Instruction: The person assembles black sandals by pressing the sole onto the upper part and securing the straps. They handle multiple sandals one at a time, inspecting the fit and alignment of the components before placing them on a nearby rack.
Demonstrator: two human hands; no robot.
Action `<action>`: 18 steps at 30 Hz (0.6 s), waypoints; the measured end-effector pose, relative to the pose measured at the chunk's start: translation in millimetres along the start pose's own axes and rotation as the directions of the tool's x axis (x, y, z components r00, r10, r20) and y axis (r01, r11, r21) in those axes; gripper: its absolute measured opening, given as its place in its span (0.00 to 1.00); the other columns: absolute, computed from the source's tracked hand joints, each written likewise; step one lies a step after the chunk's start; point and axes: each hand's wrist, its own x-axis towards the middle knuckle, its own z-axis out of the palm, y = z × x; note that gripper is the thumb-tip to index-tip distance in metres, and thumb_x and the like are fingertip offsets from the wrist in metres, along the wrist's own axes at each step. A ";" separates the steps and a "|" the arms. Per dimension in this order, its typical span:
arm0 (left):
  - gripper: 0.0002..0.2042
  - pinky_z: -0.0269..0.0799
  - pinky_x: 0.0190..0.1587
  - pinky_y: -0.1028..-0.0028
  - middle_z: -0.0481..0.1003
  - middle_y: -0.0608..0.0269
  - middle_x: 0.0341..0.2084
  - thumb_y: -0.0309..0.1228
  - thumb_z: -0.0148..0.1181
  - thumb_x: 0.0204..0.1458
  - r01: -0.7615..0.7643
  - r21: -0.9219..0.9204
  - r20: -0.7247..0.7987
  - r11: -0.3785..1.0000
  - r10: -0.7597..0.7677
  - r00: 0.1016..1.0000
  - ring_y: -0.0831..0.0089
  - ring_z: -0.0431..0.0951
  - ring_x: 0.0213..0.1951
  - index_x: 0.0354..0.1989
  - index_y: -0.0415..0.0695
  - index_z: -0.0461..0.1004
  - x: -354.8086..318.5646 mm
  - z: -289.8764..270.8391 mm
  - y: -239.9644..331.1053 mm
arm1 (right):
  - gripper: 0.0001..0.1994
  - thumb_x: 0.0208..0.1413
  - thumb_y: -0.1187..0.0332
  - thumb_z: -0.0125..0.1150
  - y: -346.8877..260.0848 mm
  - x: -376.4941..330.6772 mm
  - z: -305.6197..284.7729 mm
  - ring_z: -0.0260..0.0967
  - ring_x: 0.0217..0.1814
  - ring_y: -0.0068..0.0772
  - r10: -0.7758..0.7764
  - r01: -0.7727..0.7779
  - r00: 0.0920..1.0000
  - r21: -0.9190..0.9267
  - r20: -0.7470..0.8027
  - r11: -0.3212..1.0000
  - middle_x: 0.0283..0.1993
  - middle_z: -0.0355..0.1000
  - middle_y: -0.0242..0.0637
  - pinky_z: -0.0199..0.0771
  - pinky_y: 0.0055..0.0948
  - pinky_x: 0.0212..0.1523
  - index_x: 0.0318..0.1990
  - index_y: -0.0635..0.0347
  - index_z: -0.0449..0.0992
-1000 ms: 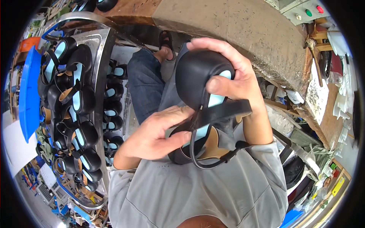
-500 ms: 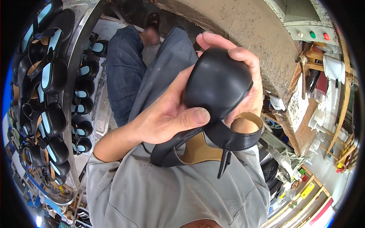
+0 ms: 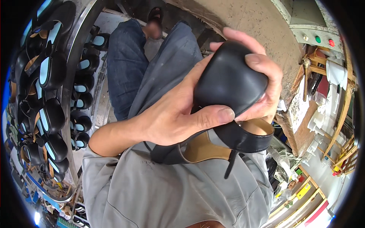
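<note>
Between my two hands is a black leather shoe (image 3: 230, 81), its smooth, rounded toe turned up. My left hand (image 3: 176, 110) grips the toe from the left, thumb laid across its lower edge. On the other side my right hand (image 3: 272, 81) wraps its fingers around the toe; its palm is mostly hidden. Below the hands show a tan lining (image 3: 205, 148), a black curved back part (image 3: 165, 154) and a looped black strap (image 3: 247, 140). A thin black piece hangs beneath the strap. Whether these parts all belong to one shoe I cannot tell.
At left, a metal-edged rack (image 3: 72, 57) holds several black shoes with light-blue soles (image 3: 49, 74). A worn bench surface (image 3: 243, 17) lies ahead. At right are a panel with coloured buttons (image 3: 318, 39), a hammer-like tool (image 3: 305, 76) and wooden frames (image 3: 302, 207).
Both hands and the shoe have shifted slightly to the right in the view. The left thumb still presses on the toe, and the grip looks much the same.
</note>
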 end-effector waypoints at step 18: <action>0.25 0.65 0.56 0.71 0.69 0.56 0.50 0.28 0.56 0.56 -0.390 0.175 -0.522 0.904 0.421 0.742 0.71 0.71 0.50 0.61 0.37 0.58 -14.1 -80.7 47.9 | 0.38 0.39 0.42 0.67 2.2 -73.8 60.3 0.56 0.55 0.37 0.328 -0.253 0.749 0.209 -0.576 0.945 0.50 0.59 0.49 0.58 0.38 0.55 0.47 0.58 0.55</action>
